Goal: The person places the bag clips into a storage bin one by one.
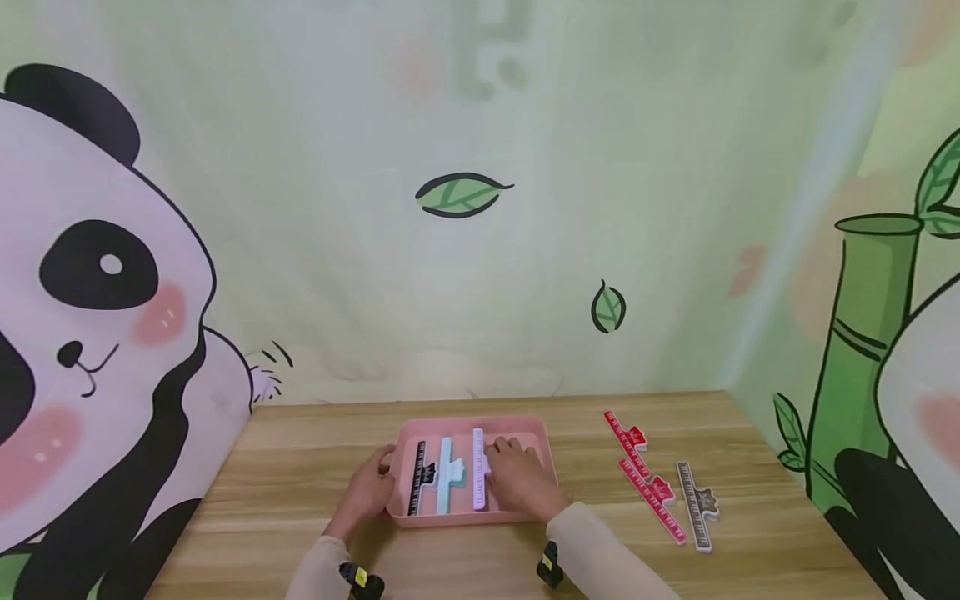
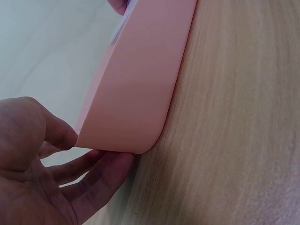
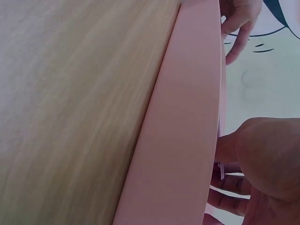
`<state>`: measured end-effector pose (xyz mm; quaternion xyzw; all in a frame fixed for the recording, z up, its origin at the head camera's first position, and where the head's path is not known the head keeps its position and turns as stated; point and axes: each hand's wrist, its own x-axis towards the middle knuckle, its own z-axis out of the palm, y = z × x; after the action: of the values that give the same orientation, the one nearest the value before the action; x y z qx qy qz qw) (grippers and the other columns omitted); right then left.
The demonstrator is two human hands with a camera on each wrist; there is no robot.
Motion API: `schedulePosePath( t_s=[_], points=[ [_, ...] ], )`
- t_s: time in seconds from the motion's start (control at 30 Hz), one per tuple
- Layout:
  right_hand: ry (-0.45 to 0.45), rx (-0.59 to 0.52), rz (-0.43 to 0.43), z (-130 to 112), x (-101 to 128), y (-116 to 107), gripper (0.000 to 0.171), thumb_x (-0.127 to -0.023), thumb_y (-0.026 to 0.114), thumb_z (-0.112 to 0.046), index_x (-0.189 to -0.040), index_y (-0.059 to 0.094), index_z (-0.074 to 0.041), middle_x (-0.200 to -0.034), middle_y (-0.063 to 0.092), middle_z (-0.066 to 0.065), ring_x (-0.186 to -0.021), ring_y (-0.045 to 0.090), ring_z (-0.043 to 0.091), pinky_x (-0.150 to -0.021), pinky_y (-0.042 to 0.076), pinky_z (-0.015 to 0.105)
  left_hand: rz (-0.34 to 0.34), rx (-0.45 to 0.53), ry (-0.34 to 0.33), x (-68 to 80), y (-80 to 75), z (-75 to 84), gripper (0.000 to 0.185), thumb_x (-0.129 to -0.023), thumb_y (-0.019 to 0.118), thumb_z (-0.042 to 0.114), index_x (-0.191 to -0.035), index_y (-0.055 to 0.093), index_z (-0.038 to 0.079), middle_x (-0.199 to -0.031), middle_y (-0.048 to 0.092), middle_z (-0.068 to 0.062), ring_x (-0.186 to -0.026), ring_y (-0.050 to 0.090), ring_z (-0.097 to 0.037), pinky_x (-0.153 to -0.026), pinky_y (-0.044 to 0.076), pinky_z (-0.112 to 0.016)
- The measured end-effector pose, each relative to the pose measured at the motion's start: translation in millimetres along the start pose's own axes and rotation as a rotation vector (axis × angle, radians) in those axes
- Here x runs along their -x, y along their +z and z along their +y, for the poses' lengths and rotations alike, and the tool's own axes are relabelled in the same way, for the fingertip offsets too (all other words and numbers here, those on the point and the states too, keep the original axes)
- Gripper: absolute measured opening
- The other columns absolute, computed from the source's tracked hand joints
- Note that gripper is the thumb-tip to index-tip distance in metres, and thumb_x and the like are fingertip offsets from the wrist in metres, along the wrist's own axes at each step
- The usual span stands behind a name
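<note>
At lower centre, in the pink tray (image 1: 450, 521) the left hand (image 1: 367, 490) pinches, the lavender ruler clip (image 1: 478, 471) lies lengthwise up-frame, just left of the nearer right hand (image 1: 521, 480), whose grip is unclear

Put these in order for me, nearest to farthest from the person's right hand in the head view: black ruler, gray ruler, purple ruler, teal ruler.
1. Purple ruler: in the tray, right at the right hand.
2. Teal ruler: next one to the left.
3. Black ruler: leftmost in the tray.
4. Gray ruler: on the table, right of the tray.
</note>
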<state>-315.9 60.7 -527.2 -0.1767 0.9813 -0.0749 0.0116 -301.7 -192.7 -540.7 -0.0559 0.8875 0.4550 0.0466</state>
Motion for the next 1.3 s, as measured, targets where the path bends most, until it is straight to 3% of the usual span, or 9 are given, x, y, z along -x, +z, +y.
schedulePosePath(
  t_s=[0.7,1.3],
  points=[
    [0.008,0.012,-0.032,-8.0,-12.1,19.9,0.051,-0.093,0.064,-0.035,-0.138,0.054,-0.011,-0.124,0.059,0.007,-0.106,0.052,0.022,-0.096,0.049,0.047,-0.005,0.039,-0.046,3.1,0.4,0.2,0.055,-0.097,0.043,0.007,-0.151,0.034,0.011,-0.137,0.052,-0.029,-0.107,0.061,-0.035,-0.082,0.057,-0.045],
    [0.019,-0.013,-0.035,-14.7,-13.7,18.3,0.056,-0.094,0.064,-0.032,-0.142,0.049,-0.008,-0.132,0.056,0.009,-0.112,0.053,0.022,-0.100,0.050,0.043,-0.003,0.013,-0.046,-3.1,1.7,-2.2,0.055,-0.097,0.043,0.007,-0.151,0.035,0.012,-0.135,0.054,-0.028,-0.103,0.062,-0.031,-0.076,0.056,-0.039]
  ],
)
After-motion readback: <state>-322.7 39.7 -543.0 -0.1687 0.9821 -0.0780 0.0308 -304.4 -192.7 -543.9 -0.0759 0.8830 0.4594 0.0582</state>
